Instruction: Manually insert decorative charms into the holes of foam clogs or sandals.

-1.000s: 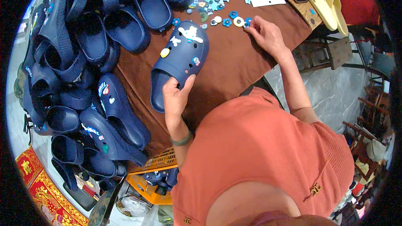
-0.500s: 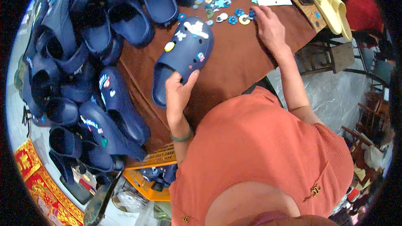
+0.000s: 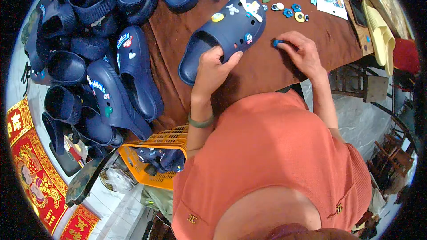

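Observation:
My left hand [image 3: 212, 69] is closed on the heel side of a navy clog [image 3: 202, 46] resting on the brown cloth. The clog's toe points away to the upper right. Its holed upper carries a white charm [image 3: 251, 8], a yellow charm [image 3: 217, 17] and a round blue-and-white charm [image 3: 248, 38], besides smaller pieces. Just right of the clog, my right hand [image 3: 302, 52] pinches a small blue shoe charm [image 3: 276, 43] between thumb and fingertips; its shape is mostly hidden. Loose shoe charms [image 3: 288, 13], several of them blue flowers, lie beyond both hands.
Navy clogs [image 3: 140, 71] crowd the left and far side of the brown cloth [image 3: 324, 38]. A printed white sheet [image 3: 331, 0] lies at the far right, near pale yellow slippers [image 3: 379, 31]. Below the table's left edge is an orange basket [image 3: 155, 180] holding more clogs.
My right hand has drawn back from the loose charms toward the clog, bringing a blue charm with it. My left hand keeps hold of the clog. The whole view has shifted.

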Motion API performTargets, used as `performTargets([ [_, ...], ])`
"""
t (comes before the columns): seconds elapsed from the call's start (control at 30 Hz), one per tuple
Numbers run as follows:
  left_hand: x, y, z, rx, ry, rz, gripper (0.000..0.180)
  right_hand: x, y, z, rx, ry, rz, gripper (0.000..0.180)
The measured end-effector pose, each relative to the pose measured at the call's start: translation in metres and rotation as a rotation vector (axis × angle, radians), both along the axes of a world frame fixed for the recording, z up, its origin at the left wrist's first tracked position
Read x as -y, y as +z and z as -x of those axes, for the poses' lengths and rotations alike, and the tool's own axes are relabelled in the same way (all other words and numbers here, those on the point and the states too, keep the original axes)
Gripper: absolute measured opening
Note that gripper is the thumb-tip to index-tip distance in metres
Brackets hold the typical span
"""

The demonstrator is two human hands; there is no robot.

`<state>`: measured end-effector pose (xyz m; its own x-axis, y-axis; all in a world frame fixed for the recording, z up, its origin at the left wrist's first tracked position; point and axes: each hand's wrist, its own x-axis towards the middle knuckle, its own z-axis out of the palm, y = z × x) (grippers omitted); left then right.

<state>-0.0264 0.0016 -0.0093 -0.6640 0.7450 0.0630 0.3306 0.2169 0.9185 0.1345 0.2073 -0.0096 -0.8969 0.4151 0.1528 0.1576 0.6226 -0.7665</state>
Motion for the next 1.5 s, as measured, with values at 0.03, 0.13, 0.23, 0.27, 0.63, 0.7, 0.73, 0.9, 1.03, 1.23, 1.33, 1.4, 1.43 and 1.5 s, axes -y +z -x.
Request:
performTargets([
  [0.03,0.000,0.001,0.001,-0.014,-0.013,0.039,0.020,0.006,0.002,0.006,-0.011,0.033,0.050,0.016],
  [0.13,0.001,0.000,0.000,-0.053,-0.023,0.067,0.019,0.022,0.004,0.027,-0.105,0.149,0.072,0.020],
  [0.23,0.000,0.001,-0.001,-0.079,-0.024,0.042,0.020,0.028,0.011,0.048,-0.161,0.220,-0.061,0.017],
  [0.27,-0.001,0.001,-0.001,-0.080,-0.026,0.027,0.020,0.026,0.012,0.055,-0.216,0.278,-0.149,0.016],
  [0.63,0.004,-0.006,0.003,-0.152,-0.048,0.159,0.019,0.013,0.035,0.085,-0.069,0.493,-0.185,0.016],
  [0.7,0.004,-0.005,0.003,-0.154,-0.050,0.183,0.019,0.013,0.036,0.086,-0.043,0.500,-0.158,0.017],
  [0.73,0.003,-0.008,0.002,-0.155,-0.036,0.143,0.020,0.014,0.036,0.087,-0.040,0.502,-0.156,0.017],
  [0.9,-0.002,-0.009,0.000,-0.116,0.001,0.057,0.038,0.020,0.044,0.093,0.028,0.380,-0.238,0.024],
  [1.03,-0.004,-0.005,-0.001,-0.251,0.021,0.026,0.035,0.024,0.046,0.096,0.048,0.377,-0.353,0.026],
  [1.23,-0.007,-0.014,0.000,-0.429,0.051,-0.067,0.033,0.021,0.041,0.101,0.070,0.394,-0.344,0.025],
  [1.33,-0.006,-0.011,0.002,-0.447,0.039,-0.081,0.034,0.021,0.037,0.101,0.051,0.385,-0.346,0.026],
  [1.4,-0.007,-0.010,0.001,-0.450,0.021,-0.086,0.035,0.019,0.033,0.100,0.002,0.387,-0.316,0.025],
  [1.43,-0.008,-0.010,0.001,-0.432,0.064,-0.059,0.035,0.020,0.033,0.099,-0.006,0.380,-0.317,0.025],
  [1.5,-0.009,-0.010,0.000,-0.424,0.095,-0.035,0.036,0.019,0.032,0.097,-0.012,0.366,-0.272,0.023],
])
